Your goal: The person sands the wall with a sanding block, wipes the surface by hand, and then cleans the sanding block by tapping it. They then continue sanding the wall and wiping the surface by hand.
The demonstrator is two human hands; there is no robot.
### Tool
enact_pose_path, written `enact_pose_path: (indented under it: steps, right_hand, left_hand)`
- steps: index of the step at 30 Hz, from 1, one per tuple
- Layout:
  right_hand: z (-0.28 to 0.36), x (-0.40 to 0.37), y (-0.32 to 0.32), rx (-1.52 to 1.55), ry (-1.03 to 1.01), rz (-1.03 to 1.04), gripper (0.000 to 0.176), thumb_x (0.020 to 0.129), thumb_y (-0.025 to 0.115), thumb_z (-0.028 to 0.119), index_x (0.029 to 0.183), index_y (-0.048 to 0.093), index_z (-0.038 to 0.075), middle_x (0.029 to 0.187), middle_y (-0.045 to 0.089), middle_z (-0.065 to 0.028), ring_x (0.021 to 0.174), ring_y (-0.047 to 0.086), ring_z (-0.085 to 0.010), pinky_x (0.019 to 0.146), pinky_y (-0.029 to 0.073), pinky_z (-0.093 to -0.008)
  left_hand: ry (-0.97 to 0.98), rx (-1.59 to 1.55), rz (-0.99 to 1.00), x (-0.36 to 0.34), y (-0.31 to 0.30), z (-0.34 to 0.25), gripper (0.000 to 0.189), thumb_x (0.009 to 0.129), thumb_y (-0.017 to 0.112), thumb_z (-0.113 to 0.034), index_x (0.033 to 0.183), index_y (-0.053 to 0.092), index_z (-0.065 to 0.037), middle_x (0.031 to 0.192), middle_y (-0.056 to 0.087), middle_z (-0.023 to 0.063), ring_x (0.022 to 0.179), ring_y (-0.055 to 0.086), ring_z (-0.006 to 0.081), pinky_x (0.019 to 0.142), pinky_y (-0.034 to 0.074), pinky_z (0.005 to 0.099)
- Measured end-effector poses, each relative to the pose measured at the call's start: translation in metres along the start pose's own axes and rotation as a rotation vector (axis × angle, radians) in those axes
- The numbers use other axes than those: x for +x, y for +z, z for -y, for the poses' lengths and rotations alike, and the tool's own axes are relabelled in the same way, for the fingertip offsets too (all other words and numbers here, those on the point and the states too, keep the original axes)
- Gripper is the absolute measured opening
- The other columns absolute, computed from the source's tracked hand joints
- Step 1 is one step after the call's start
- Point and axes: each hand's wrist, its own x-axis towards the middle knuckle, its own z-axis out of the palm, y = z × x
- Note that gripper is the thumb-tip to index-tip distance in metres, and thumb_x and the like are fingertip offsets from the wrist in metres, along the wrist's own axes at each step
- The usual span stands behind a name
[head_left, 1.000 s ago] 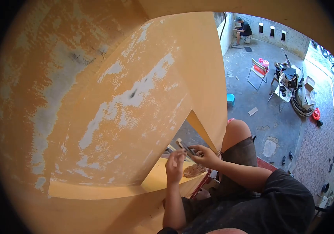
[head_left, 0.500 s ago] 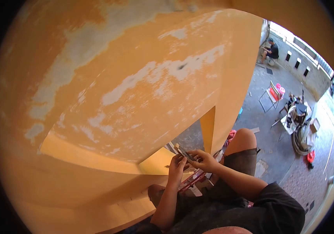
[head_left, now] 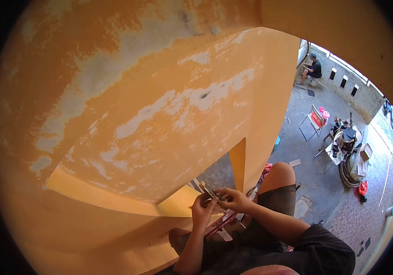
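- Head view: my left hand (head_left: 201, 209) and right hand (head_left: 234, 200) meet, and the fingers of both pinch a small flat tool (head_left: 209, 190).
- Its long axis slants up-left from my right fingers, with the tip just beside the orange wall (head_left: 169, 119).

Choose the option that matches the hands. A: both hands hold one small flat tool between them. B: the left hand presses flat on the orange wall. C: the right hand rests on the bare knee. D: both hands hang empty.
A: the left hand and right hand meet in front of the orange wall, fingers closed on the same small flat tool.
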Motion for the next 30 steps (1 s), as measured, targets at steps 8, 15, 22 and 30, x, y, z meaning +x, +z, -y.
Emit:
enact_pose_path:
  steps: [8,15,22,30]
  right_hand:
    - [-0.008,0.001,-0.004,0.278,0.098,0.026,0.051,0.093,0.067,0.013,0.139,0.049,0.001,0.101,0.063,-0.0056,0.082,0.060,-0.0105,0.071,0.051,-0.0267]
    - [-0.006,0.000,-0.004,0.282,0.076,0.111,0.052,0.094,0.067,0.013,0.141,0.048,0.003,0.101,0.062,-0.0053,0.082,0.060,-0.0102,0.071,0.051,-0.0275]
    - [-0.031,0.004,-0.005,0.201,0.012,0.033,0.054,0.093,0.068,0.014,0.142,0.049,0.007,0.114,0.062,-0.0076,0.098,0.062,-0.0143,0.083,0.053,-0.0304]
    - [-0.004,-0.002,-0.006,0.367,0.090,0.119,0.056,0.095,0.065,0.012,0.145,0.043,0.003,0.118,0.060,-0.0076,0.107,0.059,-0.0160,0.093,0.047,-0.0309]
  left_hand:
    - [-0.019,-0.054,-0.038,0.000,0.007,-0.005,0.041,0.090,0.074,-0.021,0.119,0.059,0.004,0.112,0.067,0.0138,0.103,0.065,0.0211,0.085,0.054,0.0310]
    - [-0.119,-0.089,0.037,0.004,-0.006,0.001,0.042,0.089,0.074,-0.017,0.122,0.059,0.004,0.113,0.067,0.0120,0.105,0.063,0.0198,0.087,0.053,0.0315]
    - [-0.022,-0.010,0.050,0.011,-0.002,-0.011,0.048,0.088,0.075,-0.022,0.123,0.060,0.005,0.111,0.069,0.0114,0.101,0.065,0.0164,0.090,0.050,0.0296]
    - [-0.112,-0.278,0.123,0.007,-0.008,-0.012,0.050,0.090,0.072,-0.014,0.133,0.051,0.003,0.118,0.066,0.0132,0.110,0.063,0.0197,0.095,0.050,0.0328]
